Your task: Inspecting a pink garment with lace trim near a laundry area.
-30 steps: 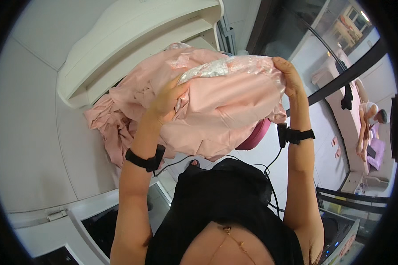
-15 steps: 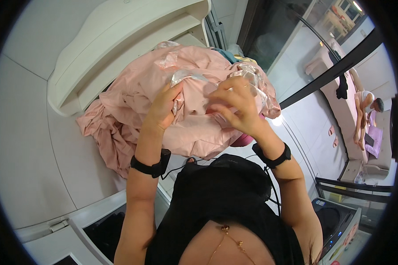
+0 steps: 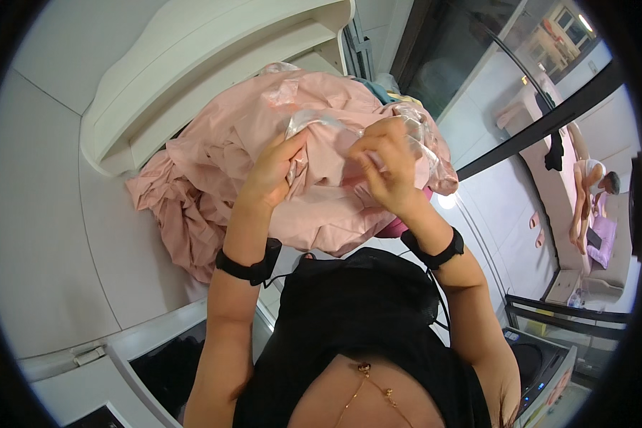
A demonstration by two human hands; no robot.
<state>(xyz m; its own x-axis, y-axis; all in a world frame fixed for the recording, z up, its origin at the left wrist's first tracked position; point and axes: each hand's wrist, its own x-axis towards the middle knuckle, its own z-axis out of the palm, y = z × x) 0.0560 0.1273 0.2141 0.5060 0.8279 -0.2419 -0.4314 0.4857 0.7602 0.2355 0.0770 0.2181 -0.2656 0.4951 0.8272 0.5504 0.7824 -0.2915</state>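
A big heap of pink cloth [image 3: 228, 135] with shiny pale trim fills the space before me and hangs down at the left. My left hand [image 3: 272, 170] grips a fold of it, with the thumb pressed on the cloth and the pale shiny edge [image 3: 308, 118] rising beside the fingers. Over the right part of the heap is my right hand [image 3: 389, 167], its fingers curled in toward the thumb. Whatever these fingers may hold is too small or hidden to make out. Under the heap's right side, part of a darker pink rounded thing [image 3: 394, 228] shows.
Behind the heap stands a white curved shelf unit [image 3: 192, 60]. A dark-framed glass door [image 3: 535, 121] is on the right; beyond it a person [image 3: 587, 178] is on a pink bed [image 3: 549, 178], with pink slippers [image 3: 537, 228] on the floor. A black-topped appliance [image 3: 535, 357] stands lower right.
My right hand's fingers have curled in more tightly, and that hand sits slightly farther from the cloth's pale edge. My left hand keeps its grip; the whole view has shifted slightly.
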